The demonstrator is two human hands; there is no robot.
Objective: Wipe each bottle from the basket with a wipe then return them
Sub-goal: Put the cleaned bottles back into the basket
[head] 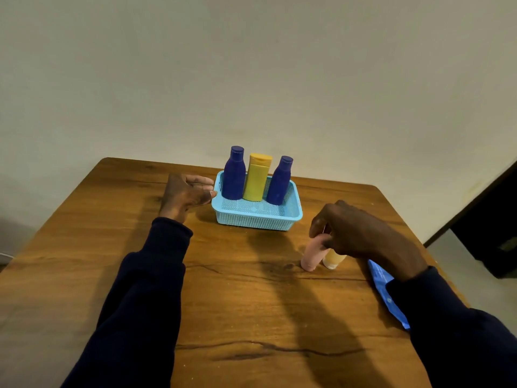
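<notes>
Looked down on a brown wooden bench (251, 303) carrying a light-blue perforated plastic basket (257, 221), with two dark-sleeved arms reaching in.
Showed a left dark-blue plastic bottle (233, 177), a yellow flat-capped plastic bottle (256, 180) and a right dark-blue plastic bottle (279, 183) upright along the basket's far side. Found the left grip (184, 194) relaxed, holding nothing, fingertips at the basket's left rim. Found the right grip (355, 231) curled round the top of a tilted pale-pink plastic tube (313, 256) standing on the bench, an orange plastic tube (334, 260) just beside it, a flat blue packet (383, 281) under the wrist.

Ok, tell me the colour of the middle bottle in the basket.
Yellow: the middle bottle, cap included, clearest in the head view.
</notes>
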